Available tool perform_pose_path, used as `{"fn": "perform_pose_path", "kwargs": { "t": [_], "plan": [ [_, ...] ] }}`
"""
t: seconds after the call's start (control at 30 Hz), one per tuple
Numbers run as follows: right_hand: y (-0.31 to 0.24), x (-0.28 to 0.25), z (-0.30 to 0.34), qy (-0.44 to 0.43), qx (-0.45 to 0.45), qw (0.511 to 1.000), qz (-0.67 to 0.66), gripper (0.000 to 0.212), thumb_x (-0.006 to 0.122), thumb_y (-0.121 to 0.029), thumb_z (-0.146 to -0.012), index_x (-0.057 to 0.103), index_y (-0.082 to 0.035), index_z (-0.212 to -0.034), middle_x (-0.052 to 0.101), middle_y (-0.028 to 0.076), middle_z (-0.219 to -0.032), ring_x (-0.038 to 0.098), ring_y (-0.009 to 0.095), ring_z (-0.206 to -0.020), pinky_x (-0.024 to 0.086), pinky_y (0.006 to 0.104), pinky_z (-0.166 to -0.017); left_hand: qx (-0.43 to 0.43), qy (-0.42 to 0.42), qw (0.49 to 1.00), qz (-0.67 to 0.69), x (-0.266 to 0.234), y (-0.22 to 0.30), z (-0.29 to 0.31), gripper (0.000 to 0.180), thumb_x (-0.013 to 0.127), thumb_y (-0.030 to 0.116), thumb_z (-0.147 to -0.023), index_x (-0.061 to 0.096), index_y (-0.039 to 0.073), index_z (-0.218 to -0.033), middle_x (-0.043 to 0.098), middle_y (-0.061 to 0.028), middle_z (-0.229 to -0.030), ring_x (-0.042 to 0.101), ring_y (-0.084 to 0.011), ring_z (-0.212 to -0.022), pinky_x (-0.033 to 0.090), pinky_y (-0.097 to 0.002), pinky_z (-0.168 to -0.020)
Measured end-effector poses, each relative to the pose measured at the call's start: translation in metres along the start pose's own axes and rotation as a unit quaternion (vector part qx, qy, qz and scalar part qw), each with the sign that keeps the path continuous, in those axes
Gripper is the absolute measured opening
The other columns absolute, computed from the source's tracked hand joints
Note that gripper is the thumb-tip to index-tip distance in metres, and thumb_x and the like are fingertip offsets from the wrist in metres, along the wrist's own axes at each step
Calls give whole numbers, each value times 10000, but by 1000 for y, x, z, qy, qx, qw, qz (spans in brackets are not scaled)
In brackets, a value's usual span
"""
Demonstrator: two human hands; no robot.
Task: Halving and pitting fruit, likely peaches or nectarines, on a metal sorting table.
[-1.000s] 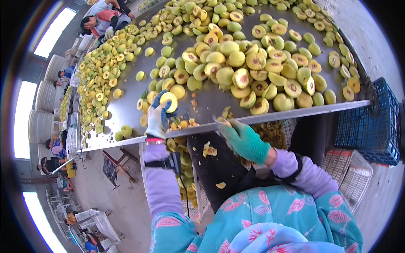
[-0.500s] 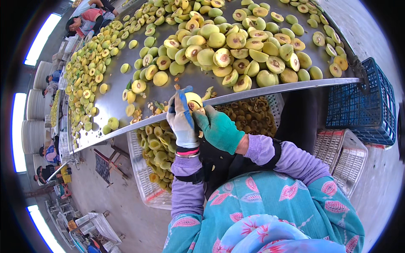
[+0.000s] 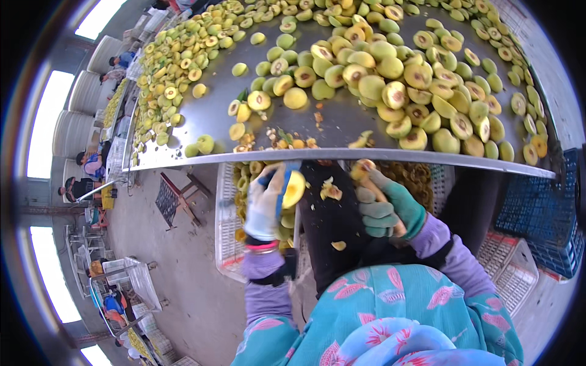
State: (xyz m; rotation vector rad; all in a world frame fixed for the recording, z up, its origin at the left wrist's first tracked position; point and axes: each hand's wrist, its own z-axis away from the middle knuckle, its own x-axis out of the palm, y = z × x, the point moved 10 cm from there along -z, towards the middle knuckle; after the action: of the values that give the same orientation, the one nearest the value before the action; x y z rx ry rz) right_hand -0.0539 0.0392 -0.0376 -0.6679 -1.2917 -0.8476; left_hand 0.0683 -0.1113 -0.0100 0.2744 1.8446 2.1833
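The left hand (image 3: 264,207), covered by a white work glove with a blue patch, is held just below the front edge of the long grey sheet-metal table (image 3: 342,155). A halved yellow-fleshed fruit (image 3: 293,188) is gripped in its closed fingers, cut face turned toward the right, directly above a white slatted plastic crate (image 3: 227,244) that stands on the floor and is partly filled with similar yellow-green fruit pieces.

The right hand (image 3: 383,207), covered by a teal glove, is closed around a slim pale handle-like tool (image 3: 379,196); its working end is seen near a small yellowish fruit piece (image 3: 362,168) at the table edge, though whether tool and piece are touching cannot be told, as the view is distorted there. The two hands are set apart, with a dark apron (image 3: 334,226) between them, on which scraps of fruit (image 3: 331,191) are lodged.

On the table top, a large heap of halved green-skinned fruit with brownish pit hollows (image 3: 415,91) is spread to the right, and a second band of whole and cut fruit (image 3: 177,67) is spread along the far left. Orange trimmings (image 3: 287,141) are scattered near the front edge. A dark blue plastic crate (image 3: 543,213) is placed at the far right below the table. Other workers (image 3: 91,166) are seen seated at the far left.
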Motion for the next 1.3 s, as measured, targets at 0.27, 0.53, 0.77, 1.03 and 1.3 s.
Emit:
{"fn": "perform_pose_path", "kwargs": {
  "t": [0.27, 0.53, 0.77, 1.03, 1.3],
  "plan": [
    [21, -20, -20, 179, 62, 951, 246, 417, 413, -512, -908, 471, -107, -828, 383, -35, -509, 374, 104, -373, 320, 256, -362, -32, 105, 741, -662, -135, 13, -181, 566, 606, 421, -726, 556, 20, -1122, 599, -226, -1077, 548, -351, -1054, 431, -389, -898],
    [-15, -49, 16, 248, -36, 957, 149, 403, 442, -511, -905, 496, -116, -840, 435, -15, -539, 398, 100, -401, 333, 228, -383, -45, 135, 745, -652, -147, 68, -135, 593, 619, 527, -706, 626, 37, -1039, 619, -178, -1045, 573, -300, -1012, 423, -346, -899],
    [-17, -30, 3, 247, -55, 934, 253, 411, 440, -512, -907, 482, -110, -836, 438, -16, -551, 401, 90, -415, 344, 219, -391, 111, 68, 731, -670, -90, 36, -205, 454, 681, 247, -658, 610, 128, -1090, 605, -163, -1093, 572, -324, -1014, 439, -377, -903],
    [-82, 16, -18, 249, -216, 850, 412, 321, 588, -385, -869, 507, -86, -951, 455, 1, -564, 422, 87, -385, 315, 209, -332, 38, -263, 957, 116, 70, 50, -47, 436, 497, 72, -827, 449, -59, -1239, 567, -137, -1136, 578, -226, -1027, 493, -316, -859],
    [-102, 40, 38, 244, -502, 594, 580, 293, 564, -308, -886, 490, -54, -1013, 582, 174, -685, 611, 325, -626, 453, 398, -541, 94, -250, 964, 12, 133, 11, -5, 335, 485, 171, -922, 514, -47, -1175, 537, -126, -1176, 553, -190, -1039, 432, -312, -925]
  ]
}}
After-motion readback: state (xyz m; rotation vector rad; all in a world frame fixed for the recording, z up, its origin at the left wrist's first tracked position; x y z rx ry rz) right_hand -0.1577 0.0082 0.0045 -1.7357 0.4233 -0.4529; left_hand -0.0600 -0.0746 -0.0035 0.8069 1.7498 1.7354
